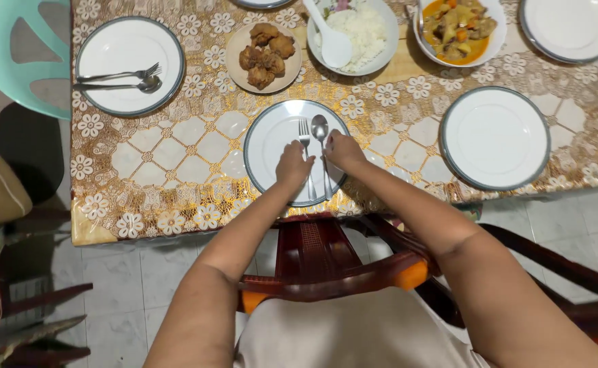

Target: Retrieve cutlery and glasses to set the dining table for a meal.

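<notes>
Forearms reach from the bottom of the view over a red-brown wooden chair [316, 262] to the near edge of the surface [176, 170], which wears a gold floral cloth.

Left hand [293, 163]: fingers curled, resting on the fork [306, 160]; clamped or merely touching, cannot tell. Right hand [343, 148]: fingertips closed on the spoon [322, 146] handle, just below the bowl. Hands close together, not touching.

Fork and spoon lie side by side, handles toward the near edge, on a white plate [268, 150] with a grey rim, mid near edge.

Handling judgement: both are thin polished metal, so stiff, light, likely slippery on glazed ceramic. Best hold is mid-handle, pinched from the sides. The plate is probably breakable and may slide on the slick cloth.

Around: fried pieces [263, 54], rice bowl [353, 31] and stew bowl [459, 27] toward the far edge; set plate [130, 65] at far left; bare plate [495, 136] to the right.
</notes>
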